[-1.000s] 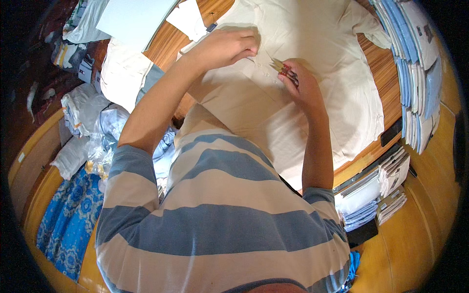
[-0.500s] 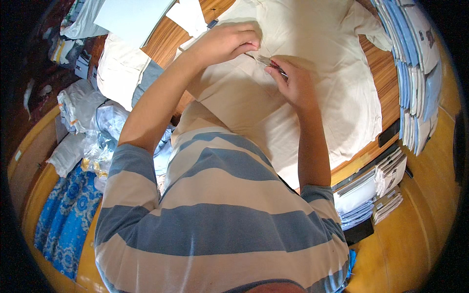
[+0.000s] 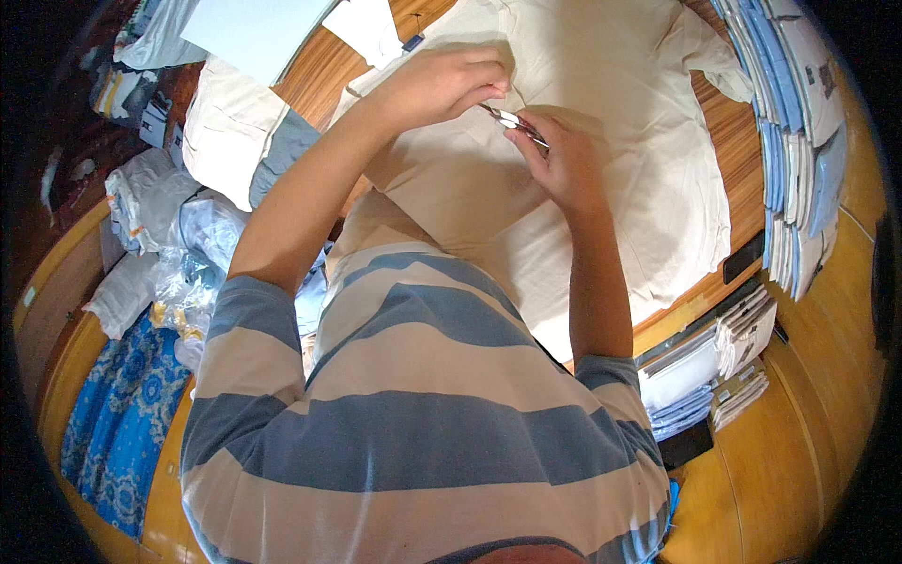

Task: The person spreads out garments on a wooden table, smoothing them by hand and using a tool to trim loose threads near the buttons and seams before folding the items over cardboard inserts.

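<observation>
A cream shirt [image 3: 648, 179] lies spread over the wooden table, a sleeve at the upper right. Above its left part, my left hand [image 3: 458, 83] is closed, thumb and fingertips pinched together. What sits in that pinch is too small to make out. My right hand [image 3: 564, 158] grips a pair of small metal thread snips [image 3: 508, 120]. Their shiny blades point up and left, close below the left fingertips. Whether the blades touch the cloth I cannot tell.
Stacks of folded, packed garments [image 3: 794, 141] rise along the right edge, with more piles [image 3: 695, 376] below. Clear plastic bags [image 3: 183, 244] heap at the left. White sheets [image 3: 249, 33] and a folded cream garment [image 3: 225, 132] lie at the upper left. A small dark object [image 3: 412, 42] rests behind my left hand.
My left hand has shifted slightly right. The snips have turned in my right hand, and their blades now show brighter. The shirt lies nearly as before.
</observation>
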Available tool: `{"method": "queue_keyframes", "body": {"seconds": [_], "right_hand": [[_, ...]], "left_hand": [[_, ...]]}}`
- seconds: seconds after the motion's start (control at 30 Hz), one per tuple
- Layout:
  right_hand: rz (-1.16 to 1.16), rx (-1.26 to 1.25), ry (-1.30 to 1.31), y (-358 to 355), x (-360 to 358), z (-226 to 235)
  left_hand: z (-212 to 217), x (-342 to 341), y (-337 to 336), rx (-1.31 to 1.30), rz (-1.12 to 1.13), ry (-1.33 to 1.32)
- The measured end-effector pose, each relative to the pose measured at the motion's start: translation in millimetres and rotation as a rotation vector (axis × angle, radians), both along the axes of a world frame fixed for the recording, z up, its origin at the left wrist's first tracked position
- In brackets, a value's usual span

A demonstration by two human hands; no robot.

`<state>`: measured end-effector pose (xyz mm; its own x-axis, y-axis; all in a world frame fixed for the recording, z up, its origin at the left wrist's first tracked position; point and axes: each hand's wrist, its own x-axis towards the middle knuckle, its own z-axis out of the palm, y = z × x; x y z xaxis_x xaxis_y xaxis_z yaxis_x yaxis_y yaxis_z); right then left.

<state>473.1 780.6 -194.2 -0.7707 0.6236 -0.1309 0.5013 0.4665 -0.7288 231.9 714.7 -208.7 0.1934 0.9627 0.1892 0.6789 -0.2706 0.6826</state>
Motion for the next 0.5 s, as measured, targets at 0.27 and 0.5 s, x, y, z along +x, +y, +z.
{"method": "queue_keyframes", "body": {"seconds": [0.27,0.5], "right_hand": [[-0.064,0.038,0.008,-4,-2,-1],[-0.195,0.141,0.174,-4,1,-10]], "left_hand": [[16,4,-2,-0.016,0.035,-0.044],[53,13,-44,-0.087,0.097,-0.257]]}}
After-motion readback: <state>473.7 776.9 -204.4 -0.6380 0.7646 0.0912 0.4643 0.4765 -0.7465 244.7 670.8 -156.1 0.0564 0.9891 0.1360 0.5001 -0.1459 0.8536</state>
